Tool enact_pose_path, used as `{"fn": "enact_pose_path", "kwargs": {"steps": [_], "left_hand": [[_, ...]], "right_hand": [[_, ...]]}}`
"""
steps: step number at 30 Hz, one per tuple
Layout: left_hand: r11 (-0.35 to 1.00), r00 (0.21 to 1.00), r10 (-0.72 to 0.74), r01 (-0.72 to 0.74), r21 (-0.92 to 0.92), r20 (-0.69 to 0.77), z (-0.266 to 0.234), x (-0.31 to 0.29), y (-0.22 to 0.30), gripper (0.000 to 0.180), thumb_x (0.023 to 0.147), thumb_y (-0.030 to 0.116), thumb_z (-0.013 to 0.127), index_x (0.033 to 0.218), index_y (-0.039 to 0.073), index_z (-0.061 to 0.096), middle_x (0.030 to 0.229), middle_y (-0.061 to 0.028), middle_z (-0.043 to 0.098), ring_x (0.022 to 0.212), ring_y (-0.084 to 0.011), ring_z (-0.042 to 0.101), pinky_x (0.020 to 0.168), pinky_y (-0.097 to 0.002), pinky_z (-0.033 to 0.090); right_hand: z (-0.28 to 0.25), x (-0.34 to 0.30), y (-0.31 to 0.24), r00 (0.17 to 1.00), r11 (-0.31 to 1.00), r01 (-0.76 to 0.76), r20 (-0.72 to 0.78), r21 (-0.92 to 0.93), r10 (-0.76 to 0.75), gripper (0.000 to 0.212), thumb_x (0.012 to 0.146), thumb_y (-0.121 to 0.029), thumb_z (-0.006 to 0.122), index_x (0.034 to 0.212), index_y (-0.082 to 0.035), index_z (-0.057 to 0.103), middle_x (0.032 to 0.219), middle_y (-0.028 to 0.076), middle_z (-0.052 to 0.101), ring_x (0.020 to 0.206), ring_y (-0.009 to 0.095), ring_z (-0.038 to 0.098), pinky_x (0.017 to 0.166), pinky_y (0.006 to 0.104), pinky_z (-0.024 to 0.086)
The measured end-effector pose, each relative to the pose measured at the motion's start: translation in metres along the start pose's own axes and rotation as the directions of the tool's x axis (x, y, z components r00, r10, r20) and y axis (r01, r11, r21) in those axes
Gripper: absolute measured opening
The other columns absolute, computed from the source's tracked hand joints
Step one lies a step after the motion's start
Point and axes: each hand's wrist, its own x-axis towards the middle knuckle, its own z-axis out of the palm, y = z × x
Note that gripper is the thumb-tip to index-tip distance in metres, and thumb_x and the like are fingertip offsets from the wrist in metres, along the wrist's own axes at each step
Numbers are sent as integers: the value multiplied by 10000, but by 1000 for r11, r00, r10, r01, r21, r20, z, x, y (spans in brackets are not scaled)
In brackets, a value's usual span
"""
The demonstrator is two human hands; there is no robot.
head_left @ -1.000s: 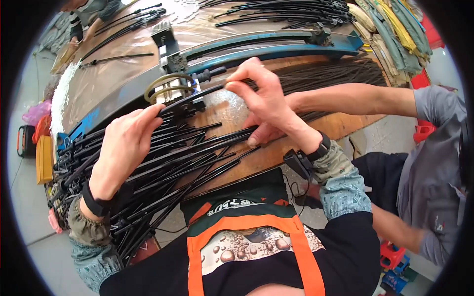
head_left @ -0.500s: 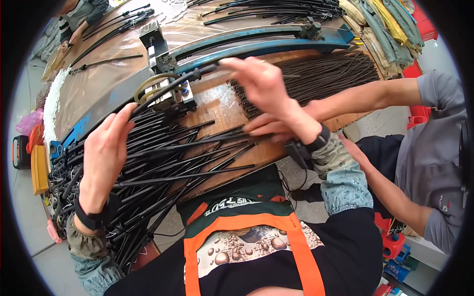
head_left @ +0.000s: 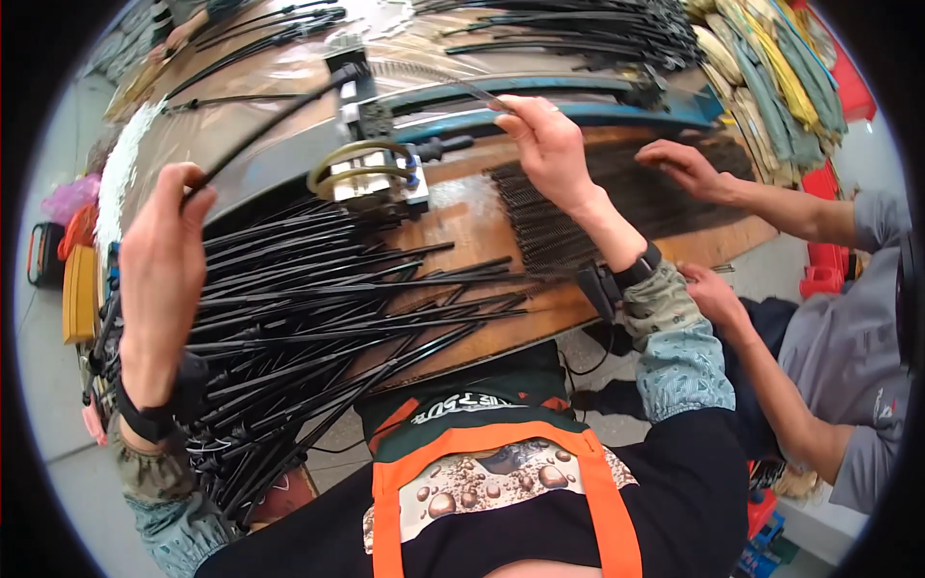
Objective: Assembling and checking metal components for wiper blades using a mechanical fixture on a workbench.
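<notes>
- The left hand [head_left: 166, 255] is curled around the lower end of a black tube [head_left: 275, 119], which slants up over the far part of the surface [head_left: 462, 226].
- The right hand [head_left: 549, 149] pinches one end of a thin spring [head_left: 424, 72] between thumb and fingertips; the spring arches leftward to near the tube's upper end, but whether they join there I cannot tell.
- Between the hands, a metal clamp [head_left: 371, 183] with looped hoses stands in the way, the tube and spring passing above it in view.
- A blue rail [head_left: 597, 87] runs rightward from the clamp, behind the right hand.
- A loose pile of black tubes [head_left: 318, 289] crowds the near left.
- A mat of dark springs [head_left: 626, 197] lies at the right; a co-worker's hand [head_left: 686, 169] is over it, another hand [head_left: 713, 294] near the surface's edge.
- Folded sacks [head_left: 771, 82] fill the far right corner.
</notes>
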Motion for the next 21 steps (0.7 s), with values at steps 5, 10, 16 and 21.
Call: {"fn": "enact_pose_path", "kwargs": {"steps": [5, 10, 16, 21], "left_hand": [[991, 984, 87, -70, 110, -156, -38, 6, -29, 167, 941, 95, 614, 1077, -3, 616, 864, -167, 648, 747, -311, 634, 656, -364, 481], [992, 980, -121, 123, 0, -160, -52, -10, -48, 195, 947, 118, 624, 1084, -22, 633, 880, -190, 660, 716, -299, 623, 674, -350, 485], [980, 970, -196, 200, 11, -143, -42, -38, -79, 220, 946, 127, 629, 1096, -34, 638, 897, -196, 671, 740, -290, 632, 699, -326, 496], [961, 959, -275, 272, -45, -74, -32, -34, -83, 227, 941, 129, 635, 1097, -36, 642, 917, -205, 675, 775, -308, 649, 718, -330, 504]], "right_hand": [[56, 47, -8, 823, 755, -547, 400, 362, 403, 214, 959, -165, 632, 1127, -39, 675, 835, 23, 698, 742, 70, 616, 675, 240, 511], [113, 94, -20, 866, 739, -455, 440, 497, 237, 154, 941, -146, 649, 1027, -37, 715, 821, 7, 714, 753, 46, 626, 719, 221, 520], [144, 97, -14, 884, 815, -350, 450, 462, 125, 128, 918, -154, 668, 947, -55, 743, 806, 23, 727, 705, 66, 640, 701, 224, 515], [156, 103, -14, 840, 899, -259, 541, 352, 30, 163, 890, -216, 687, 937, -69, 740, 737, 40, 692, 696, 115, 633, 658, 273, 496]]}}
